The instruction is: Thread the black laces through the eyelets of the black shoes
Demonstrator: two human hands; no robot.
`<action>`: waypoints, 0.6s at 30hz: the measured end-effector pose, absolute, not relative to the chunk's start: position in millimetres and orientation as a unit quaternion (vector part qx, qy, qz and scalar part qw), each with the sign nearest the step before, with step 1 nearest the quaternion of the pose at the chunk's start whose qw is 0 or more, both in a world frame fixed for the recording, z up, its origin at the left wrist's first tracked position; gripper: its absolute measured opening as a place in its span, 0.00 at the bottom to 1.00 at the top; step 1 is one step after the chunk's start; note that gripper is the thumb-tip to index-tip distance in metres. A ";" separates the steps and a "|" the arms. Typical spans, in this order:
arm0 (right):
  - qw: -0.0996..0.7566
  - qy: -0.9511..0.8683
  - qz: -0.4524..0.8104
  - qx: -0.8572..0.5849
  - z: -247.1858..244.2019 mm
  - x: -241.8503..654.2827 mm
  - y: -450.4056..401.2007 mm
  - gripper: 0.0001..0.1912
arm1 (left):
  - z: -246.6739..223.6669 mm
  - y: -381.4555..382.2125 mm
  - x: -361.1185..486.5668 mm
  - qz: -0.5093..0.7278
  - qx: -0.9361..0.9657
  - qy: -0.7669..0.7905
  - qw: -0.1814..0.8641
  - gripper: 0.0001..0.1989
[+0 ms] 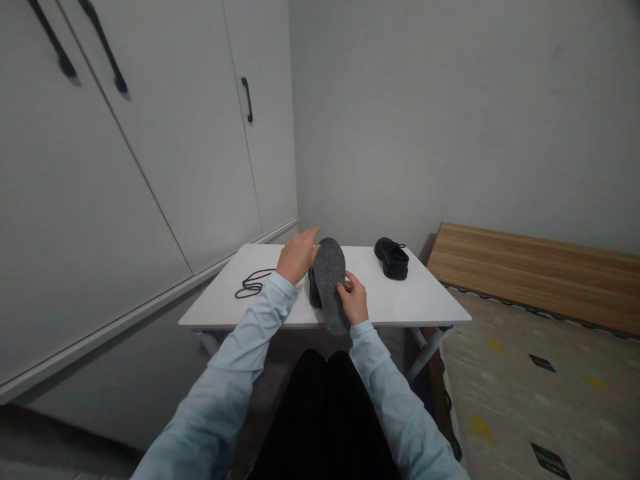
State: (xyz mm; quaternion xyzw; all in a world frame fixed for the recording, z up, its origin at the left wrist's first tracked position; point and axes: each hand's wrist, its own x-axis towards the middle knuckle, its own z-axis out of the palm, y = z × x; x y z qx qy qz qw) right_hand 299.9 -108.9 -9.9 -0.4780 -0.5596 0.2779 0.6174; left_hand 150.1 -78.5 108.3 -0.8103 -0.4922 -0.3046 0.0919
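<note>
A grey felt-like insole (330, 283) is held upright above the front edge of the white table, its wide end up. My right hand (353, 297) pinches its right edge between thumb and fingers. At its upper left is my left hand (299, 255), fingers stretched out and the thumb beside the insole's edge. Behind the insole a black shoe (314, 291) shows only in part on the table. Another black shoe (393, 257), with a lace on it, stands at the back right. A dark shoelace (251, 285) lies loosely looped at the left.
The white table (400, 300) stands against the wall. White cabinets (165, 133) with black handles rise at the left. To the right are a patterned mattress (525, 373) and a wooden board (530, 277). My legs are below the table's front edge.
</note>
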 end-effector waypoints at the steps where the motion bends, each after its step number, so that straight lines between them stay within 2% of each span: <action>1: 0.610 -0.568 0.278 -0.478 -12.1 298.5 -111.9 0.21 | 110.2 -70.8 148.9 -0.294 -0.819 -0.486 0.088 0.24; 9: 0.552 -0.610 0.267 -0.502 -20.3 295.8 -124.4 0.19 | 103.6 -40.7 150.7 -0.192 -0.865 -0.463 0.007 0.15; 18: 0.457 -0.701 0.234 -0.495 -7.8 311.5 -118.5 0.16 | 80.0 -30.4 142.7 -0.206 -0.843 -0.497 -0.026 0.16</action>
